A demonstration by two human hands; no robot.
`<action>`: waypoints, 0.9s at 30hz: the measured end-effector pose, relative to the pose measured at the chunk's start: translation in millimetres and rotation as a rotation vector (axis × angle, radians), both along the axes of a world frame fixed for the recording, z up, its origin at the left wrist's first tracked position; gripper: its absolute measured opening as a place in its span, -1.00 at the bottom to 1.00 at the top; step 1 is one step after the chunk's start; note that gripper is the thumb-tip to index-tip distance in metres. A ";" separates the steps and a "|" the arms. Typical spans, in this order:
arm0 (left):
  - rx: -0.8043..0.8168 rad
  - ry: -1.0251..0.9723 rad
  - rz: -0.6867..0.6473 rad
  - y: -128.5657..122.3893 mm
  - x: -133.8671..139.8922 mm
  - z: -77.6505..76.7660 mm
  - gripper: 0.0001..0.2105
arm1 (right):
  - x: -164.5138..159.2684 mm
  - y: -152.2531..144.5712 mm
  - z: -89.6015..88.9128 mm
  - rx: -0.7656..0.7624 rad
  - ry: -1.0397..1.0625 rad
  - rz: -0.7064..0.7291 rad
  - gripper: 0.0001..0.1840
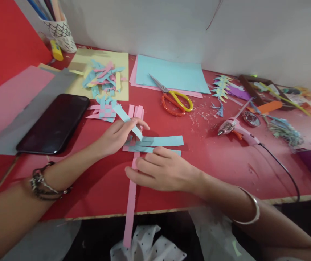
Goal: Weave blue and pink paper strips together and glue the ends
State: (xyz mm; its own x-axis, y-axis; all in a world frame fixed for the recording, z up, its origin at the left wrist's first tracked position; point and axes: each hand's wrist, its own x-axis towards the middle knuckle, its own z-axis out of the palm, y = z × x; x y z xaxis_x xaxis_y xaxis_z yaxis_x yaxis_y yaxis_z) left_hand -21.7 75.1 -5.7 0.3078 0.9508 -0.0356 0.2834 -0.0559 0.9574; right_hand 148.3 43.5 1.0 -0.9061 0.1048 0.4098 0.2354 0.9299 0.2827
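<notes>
My left hand (pixel 119 136) pinches a light blue paper strip (pixel 122 113) that bends down over a small weave of pink and blue strips. Upright pink strips (pixel 135 110) stick out behind its fingers. Two or more blue strips (pixel 166 141) run out to the right of the weave. Just below them is my right hand (pixel 160 169), fingers curled at a long pink paper strip (pixel 129 210), which hangs over the table edge. The fingertips hide where they meet that strip. A finished-looking woven pink and blue piece (pixel 105 111) lies left of my left hand.
A black phone (pixel 54 123) lies at left. Scissors (pixel 171 98) rest beside blue sheets (pixel 171 74); paper scraps (pixel 103 78) are heaped on yellow paper. At right are a corded glue gun (pixel 237 130), a tassel (pixel 286 130) and a brown tray (pixel 253 92). A pen cup (pixel 61 34) stands back left.
</notes>
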 end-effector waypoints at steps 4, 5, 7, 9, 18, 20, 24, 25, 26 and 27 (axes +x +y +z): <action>-0.014 -0.039 0.008 0.5 0.1 -1.7 -0.64 | -9.4 -5.4 -3.3 -0.025 0.068 0.025 -0.86; -0.014 -0.048 0.006 0.8 -0.3 -2.4 -0.64 | -10.0 -5.3 -3.8 -0.041 0.093 0.031 -0.85; -0.013 -0.064 -0.002 1.4 -1.4 -4.0 -0.63 | -9.3 -2.9 -4.6 -0.103 0.163 0.008 -0.82; -0.009 -0.078 -0.010 2.2 -2.6 -5.5 -0.61 | -6.8 2.1 -5.7 -0.238 0.262 -0.057 -0.82; -0.029 -0.105 -0.001 3.1 -2.3 -3.7 -0.66 | -5.8 22.7 -7.7 -0.882 0.533 -0.373 -0.87; -0.035 -0.112 0.014 3.0 -1.0 -2.5 -0.70 | -7.5 26.8 -7.9 -0.941 0.515 -0.446 -0.86; 0.017 -0.121 0.045 3.8 0.1 -2.3 -0.73 | -9.9 37.7 -8.8 -0.991 0.474 -0.519 -0.88; 0.028 -0.119 0.040 3.9 0.0 -2.2 -0.73 | -10.6 39.9 -9.0 -0.993 0.462 -0.530 -0.89; 0.035 -0.114 0.032 4.0 -0.2 -1.8 -0.72 | -11.4 41.7 -9.2 -0.995 0.446 -0.541 -0.89; 0.039 -0.107 0.025 4.0 -0.4 -1.2 -0.72 | -12.2 42.9 -9.4 -0.996 0.426 -0.553 -0.88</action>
State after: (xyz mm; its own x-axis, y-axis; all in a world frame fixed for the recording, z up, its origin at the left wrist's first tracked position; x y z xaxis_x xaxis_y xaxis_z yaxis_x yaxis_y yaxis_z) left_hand -22.1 79.1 -7.0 0.2839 0.9583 0.0338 0.1816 -0.0883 0.9794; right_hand 136.1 86.4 -8.4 -0.4518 0.8730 0.1836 0.5690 0.4405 -0.6944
